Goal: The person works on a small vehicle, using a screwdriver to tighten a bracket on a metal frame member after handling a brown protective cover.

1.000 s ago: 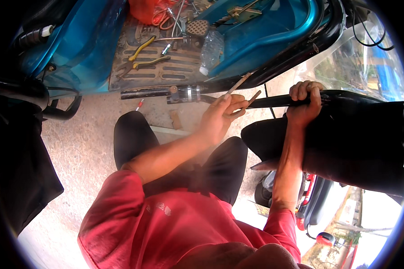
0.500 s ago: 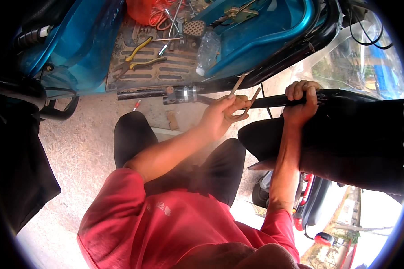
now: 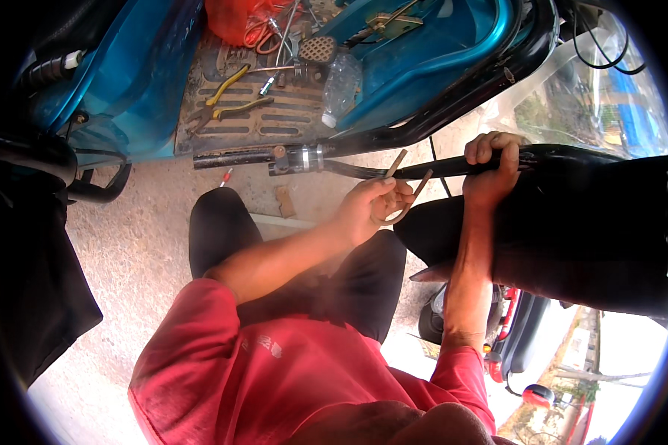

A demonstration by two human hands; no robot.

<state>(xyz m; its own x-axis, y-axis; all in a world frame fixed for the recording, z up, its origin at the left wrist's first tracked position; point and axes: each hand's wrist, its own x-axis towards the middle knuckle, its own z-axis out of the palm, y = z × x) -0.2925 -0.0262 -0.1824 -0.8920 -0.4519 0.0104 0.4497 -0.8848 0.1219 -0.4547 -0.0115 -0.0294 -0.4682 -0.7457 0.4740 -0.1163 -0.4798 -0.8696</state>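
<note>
My left hand (image 3: 371,204) is closed on a rusty U-shaped metal rod (image 3: 421,184), its curve toward me and both prongs pointing up, just below the black tube. My right hand (image 3: 491,167) grips that black tube (image 3: 450,167) from above. A silver clamp (image 3: 307,158) sits at the joint where the bent tube meets a straight black pipe (image 3: 230,157), left of my hands and along the lower edge of a teal vehicle body.
Yellow-handled pliers (image 3: 241,107), a red bag (image 3: 230,16) and a plastic bottle (image 3: 340,90) lie on the floor plate (image 3: 260,124). A large black panel (image 3: 586,237) fills the right side. A small red-tipped item (image 3: 226,178) is on the ground (image 3: 126,245) near my knee.
My left hand has moved downward with the U-shaped rod, lowering its prongs from the frame rail. My right hand is slightly farther left, still gripping. The view has shifted slightly.
</note>
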